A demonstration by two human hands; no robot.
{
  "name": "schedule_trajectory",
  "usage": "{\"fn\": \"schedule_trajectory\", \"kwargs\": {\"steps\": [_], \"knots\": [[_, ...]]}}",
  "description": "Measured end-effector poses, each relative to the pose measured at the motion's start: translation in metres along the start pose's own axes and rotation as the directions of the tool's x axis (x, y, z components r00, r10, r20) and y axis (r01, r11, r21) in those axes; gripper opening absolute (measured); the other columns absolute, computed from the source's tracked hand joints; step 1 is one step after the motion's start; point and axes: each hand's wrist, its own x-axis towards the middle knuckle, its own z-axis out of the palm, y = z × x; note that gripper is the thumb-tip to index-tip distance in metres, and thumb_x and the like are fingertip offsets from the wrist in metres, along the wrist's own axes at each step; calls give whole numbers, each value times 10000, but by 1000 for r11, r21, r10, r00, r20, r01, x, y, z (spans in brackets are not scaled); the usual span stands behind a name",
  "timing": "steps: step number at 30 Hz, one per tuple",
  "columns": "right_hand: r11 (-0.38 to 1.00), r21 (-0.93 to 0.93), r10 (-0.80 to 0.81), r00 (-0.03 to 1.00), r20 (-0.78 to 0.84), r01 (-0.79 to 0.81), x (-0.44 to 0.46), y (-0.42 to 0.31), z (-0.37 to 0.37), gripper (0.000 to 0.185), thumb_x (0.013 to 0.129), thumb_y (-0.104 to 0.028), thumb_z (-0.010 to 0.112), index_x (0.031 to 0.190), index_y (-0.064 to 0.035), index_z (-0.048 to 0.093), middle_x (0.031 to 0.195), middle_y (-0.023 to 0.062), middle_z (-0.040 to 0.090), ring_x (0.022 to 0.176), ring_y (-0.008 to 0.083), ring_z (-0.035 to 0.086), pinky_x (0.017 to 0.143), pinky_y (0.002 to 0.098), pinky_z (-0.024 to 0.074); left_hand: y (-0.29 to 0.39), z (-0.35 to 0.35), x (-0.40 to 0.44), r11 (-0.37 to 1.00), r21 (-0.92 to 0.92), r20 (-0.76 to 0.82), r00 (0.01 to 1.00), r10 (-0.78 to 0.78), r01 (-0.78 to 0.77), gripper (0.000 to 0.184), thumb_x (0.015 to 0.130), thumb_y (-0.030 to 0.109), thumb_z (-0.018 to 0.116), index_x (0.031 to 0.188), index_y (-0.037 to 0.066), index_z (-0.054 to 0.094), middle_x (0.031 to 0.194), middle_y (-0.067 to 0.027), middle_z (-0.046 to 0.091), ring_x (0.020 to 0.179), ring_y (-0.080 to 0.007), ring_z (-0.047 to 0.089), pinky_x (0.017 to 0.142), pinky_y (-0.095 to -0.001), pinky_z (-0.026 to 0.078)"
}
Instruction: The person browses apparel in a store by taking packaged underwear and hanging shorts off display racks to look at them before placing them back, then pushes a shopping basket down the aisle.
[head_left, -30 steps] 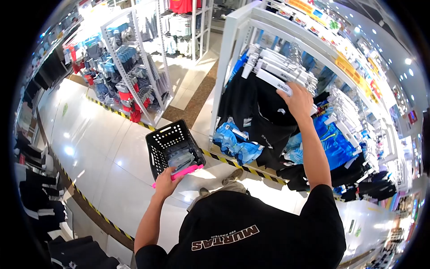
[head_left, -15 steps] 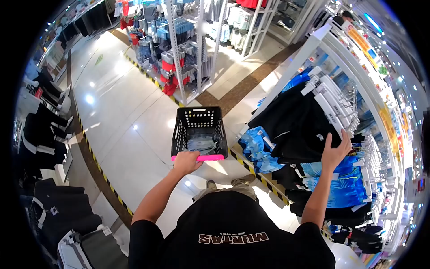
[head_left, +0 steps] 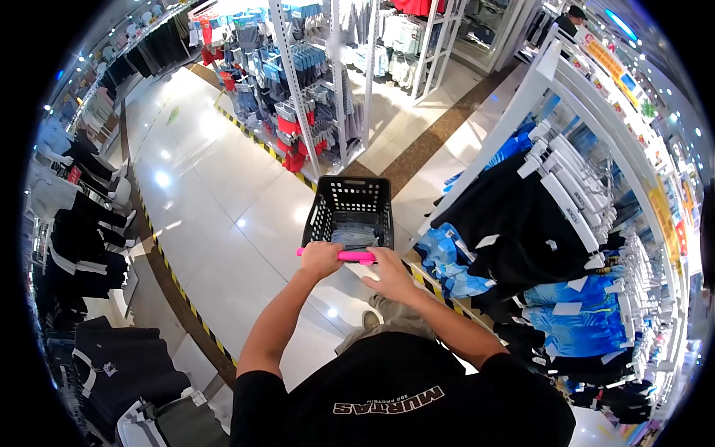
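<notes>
A black perforated shopping basket (head_left: 352,185) stands upright in front of me, with a pink handle (head_left: 357,256) along its near edge. My left hand (head_left: 322,260) is wrapped around the left part of this handle. At its right end, my right hand (head_left: 391,276) touches or nearly touches the handle, thumb spread away below it. Folded bluish-grey clothing (head_left: 354,237) lies in the bottom of the basket. To the right, black shorts (head_left: 521,223) hang on white hangers (head_left: 573,205), apart from both hands.
Blue patterned shorts (head_left: 577,320) hang on the white rack (head_left: 497,138) at right. Ahead is a display of small garments (head_left: 298,82). Dark clothes (head_left: 123,365) and mannequins line the left. Yellow-black tape (head_left: 175,279) edges the tiled aisle (head_left: 216,179). A person (head_left: 570,21) stands far right.
My right hand has left the black shorts on the rack and come over to the basket handle. The basket sits slightly further right in view; my left hand stays on its handle.
</notes>
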Motion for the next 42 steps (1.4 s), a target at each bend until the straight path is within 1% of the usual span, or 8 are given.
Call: {"fn": "schedule_trajectory", "kwargs": {"steps": [1, 4, 5, 8, 13, 20, 28, 42], "knots": [[999, -9, -36, 999, 29, 36, 15, 1, 9, 625, 781, -257, 765, 1302, -9, 526, 1254, 224, 556, 1174, 400, 531, 1018, 464, 428, -6, 0, 7, 1000, 1, -3, 1000, -2, 2, 211, 816, 361, 696, 809, 150, 681, 721, -94, 696, 701, -305, 704, 619, -453, 543], [985, -148, 122, 961, 247, -87, 68, 8, 31, 523, 793, -237, 736, 1234, -17, 558, 1230, 223, 578, 1095, 404, 587, 949, 460, 485, -20, -6, 31, 1000, 25, 39, 999, -11, 10, 213, 804, 348, 709, 792, 142, 657, 760, -107, 710, 734, -314, 703, 671, -462, 554], [980, -182, 123, 967, 221, -83, 87, 16, 37, 374, 795, -245, 708, 1093, -30, 639, 1106, 219, 664, 974, 404, 659, 845, 470, 537, -23, -9, 39, 999, 43, 61, 998, -13, 10, 204, 794, 336, 714, 781, 141, 654, 747, -106, 704, 727, -313, 703, 677, -459, 557], [954, -247, 261, 877, 403, -170, 136, 36, 43, 297, 799, -286, 684, 989, -58, 704, 947, 215, 714, 886, 410, 693, 794, 491, 554, -38, -13, 62, 999, 20, -17, 999, 27, -27, 181, 778, 306, 713, 771, 138, 648, 727, -106, 695, 713, -314, 699, 677, -458, 559], [955, -227, 264, 903, 338, -194, 171, 58, 39, 273, 814, -325, 645, 942, -98, 728, 899, 211, 722, 882, 418, 700, 789, 530, 555, -60, -17, 112, 999, 50, 56, 998, 14, -16, 143, 761, 270, 679, 776, 131, 649, 813, -75, 707, 805, -274, 698, 754, -418, 531], [949, -159, 312, 893, 325, -274, 230, 77, 17, 291, 842, -347, 610, 942, -98, 721, 938, 214, 716, 886, 425, 691, 790, 539, 543, -90, -17, 180, 995, 71, -26, 997, 77, -75, 159, 737, 288, 693, 765, 136, 658, 828, -49, 710, 814, -261, 692, 748, -399, 509], [959, -101, 277, 946, 167, -263, 276, 119, 9, 314, 820, -395, 682, 929, -101, 702, 837, 189, 712, 812, 409, 687, 729, 524, 532, -111, -19, 255, 986, 76, -55, 987, 153, -149, 162, 687, 279, 704, 709, 142, 623, 753, -45, 672, 775, -250, 658, 722, -396, 485], [860, -186, 478, 878, -30, -475, 369, 179, -21, 374, 753, -431, 752, 956, -118, 725, 841, 174, 716, 824, 384, 695, 736, 492, 551, -147, -20, 399, 950, 4, -28, 949, 313, -313, 190, 684, 287, 715, 785, 138, 657, 832, -53, 693, 857, -247, 678, 775, -385, 468]]}}
